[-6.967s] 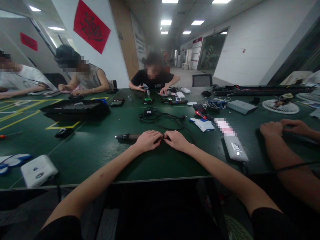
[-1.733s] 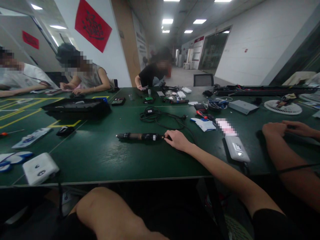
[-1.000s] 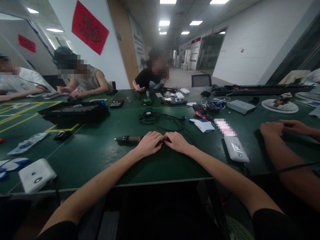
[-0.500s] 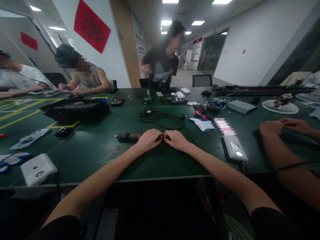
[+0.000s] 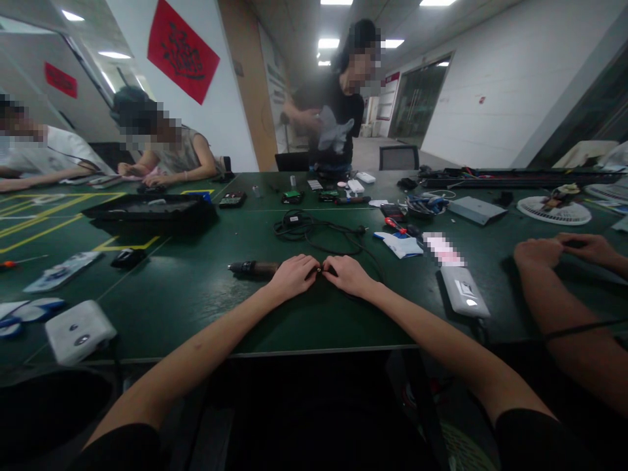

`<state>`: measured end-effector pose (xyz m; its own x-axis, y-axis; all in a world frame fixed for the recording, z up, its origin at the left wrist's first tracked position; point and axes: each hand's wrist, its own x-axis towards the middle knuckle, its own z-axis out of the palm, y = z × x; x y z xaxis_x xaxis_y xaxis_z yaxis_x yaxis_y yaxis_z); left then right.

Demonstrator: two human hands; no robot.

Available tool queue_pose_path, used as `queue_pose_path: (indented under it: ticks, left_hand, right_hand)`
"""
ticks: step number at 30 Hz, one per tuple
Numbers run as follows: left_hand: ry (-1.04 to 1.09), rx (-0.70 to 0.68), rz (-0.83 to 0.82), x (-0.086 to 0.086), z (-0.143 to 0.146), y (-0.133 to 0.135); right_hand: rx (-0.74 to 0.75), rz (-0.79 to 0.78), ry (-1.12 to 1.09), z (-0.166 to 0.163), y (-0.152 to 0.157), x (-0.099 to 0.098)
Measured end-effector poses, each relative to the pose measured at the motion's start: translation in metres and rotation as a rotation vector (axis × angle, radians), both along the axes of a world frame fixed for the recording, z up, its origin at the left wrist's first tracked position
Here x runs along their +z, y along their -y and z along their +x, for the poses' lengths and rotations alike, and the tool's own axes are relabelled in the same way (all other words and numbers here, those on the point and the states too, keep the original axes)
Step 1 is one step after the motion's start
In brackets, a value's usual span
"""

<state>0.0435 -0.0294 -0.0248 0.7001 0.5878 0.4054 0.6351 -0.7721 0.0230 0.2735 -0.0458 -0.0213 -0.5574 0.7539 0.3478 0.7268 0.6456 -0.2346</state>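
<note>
A dark, rod-shaped electric screwdriver lies on the green table with its tip to the left. My left hand is closed over its rear end, hiding that part. Close beside it, my right hand is closed in a pinch on the end of a black power cord, mostly covered by the fingers. Between both sets of fingertips shows a small brass-coloured spot. The black cord lies in loose coils beyond my hands and runs round to the right hand.
A black tray sits at left, a white box near the front edge. At right lie a white power bank-like device, a white-and-blue packet and another person's hands. A person stands across the table.
My hands stay together at the screwdriver's rear end, almost unmoved. The standing person has shifted right and raised a grey cloth-like item. The view has shifted slightly.
</note>
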Motion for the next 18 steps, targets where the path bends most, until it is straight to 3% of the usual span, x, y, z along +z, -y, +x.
queue_pose_path:
  ticks: [18]
  left_hand:
    - [-0.004, 0.014, 0.006, 0.0007, 0.0009, -0.0003]
  right_hand:
    - [-0.005, 0.005, -0.001, -0.0002, 0.0001, 0.0004]
